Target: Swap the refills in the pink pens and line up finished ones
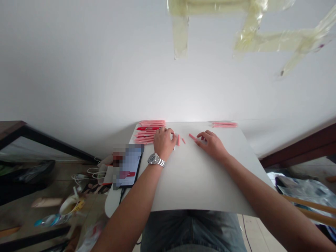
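My left hand [164,141], with a metal watch on its wrist, rests on the white table [194,178] beside a pile of pink and red pens [148,133], fingers curled near a small pink piece [179,140]. Whether it grips anything I cannot tell. My right hand [211,143] lies on the table with its fingertips touching a short pink pen part [192,137]. A tiny pink bit [183,140] lies between the hands. Another small group of pink pens [224,124] lies at the far right edge by the wall.
A tablet [128,166] with a cable lies at the table's left edge. On the floor to the left stand a cup [68,206], white cables and clutter. A white wall [131,70] rises right behind the table. Wooden sticks [309,208] lie at the right.
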`<move>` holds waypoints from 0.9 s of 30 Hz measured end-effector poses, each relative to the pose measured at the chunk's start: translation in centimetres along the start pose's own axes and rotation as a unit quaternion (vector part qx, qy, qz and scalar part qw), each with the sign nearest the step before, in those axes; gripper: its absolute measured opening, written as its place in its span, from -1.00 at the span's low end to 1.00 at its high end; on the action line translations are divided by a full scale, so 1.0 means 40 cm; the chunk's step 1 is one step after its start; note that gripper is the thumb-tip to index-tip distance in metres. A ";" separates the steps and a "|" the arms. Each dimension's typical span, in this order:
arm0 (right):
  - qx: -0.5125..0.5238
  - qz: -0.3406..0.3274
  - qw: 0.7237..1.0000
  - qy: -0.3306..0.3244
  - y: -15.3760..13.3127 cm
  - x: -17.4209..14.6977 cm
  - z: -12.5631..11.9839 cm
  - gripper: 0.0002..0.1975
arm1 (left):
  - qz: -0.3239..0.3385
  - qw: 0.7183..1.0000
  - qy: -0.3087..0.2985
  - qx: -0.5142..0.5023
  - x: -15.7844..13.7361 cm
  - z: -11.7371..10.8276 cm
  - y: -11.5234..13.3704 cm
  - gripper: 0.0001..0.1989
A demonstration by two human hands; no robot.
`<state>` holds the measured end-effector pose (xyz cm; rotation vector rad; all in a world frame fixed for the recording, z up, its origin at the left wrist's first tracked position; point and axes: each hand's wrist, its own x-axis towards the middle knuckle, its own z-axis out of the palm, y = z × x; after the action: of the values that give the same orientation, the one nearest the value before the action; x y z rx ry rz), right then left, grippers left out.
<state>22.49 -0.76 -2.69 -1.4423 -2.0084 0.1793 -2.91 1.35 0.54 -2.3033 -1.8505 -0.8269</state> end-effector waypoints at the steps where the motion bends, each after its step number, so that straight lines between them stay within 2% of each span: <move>1: 0.000 0.001 1.000 -0.002 0.001 0.001 0.000 -0.78 | 0.001 1.000 0.002 -0.004 0.000 -0.001 0.000 -0.87; 14: 0.019 0.011 1.000 -0.009 -0.004 0.004 -0.008 -0.81 | 0.010 0.992 0.010 -0.125 0.001 0.008 0.005 -0.90; 27: 0.032 0.018 0.999 -0.022 -0.003 0.006 -0.017 -0.86 | 0.013 0.989 -0.011 -0.148 0.002 0.003 0.020 -0.88</move>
<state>22.73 -0.77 -2.02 -1.4457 -1.9943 0.2904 -2.14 1.25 0.68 -2.5092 -1.8076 -1.1469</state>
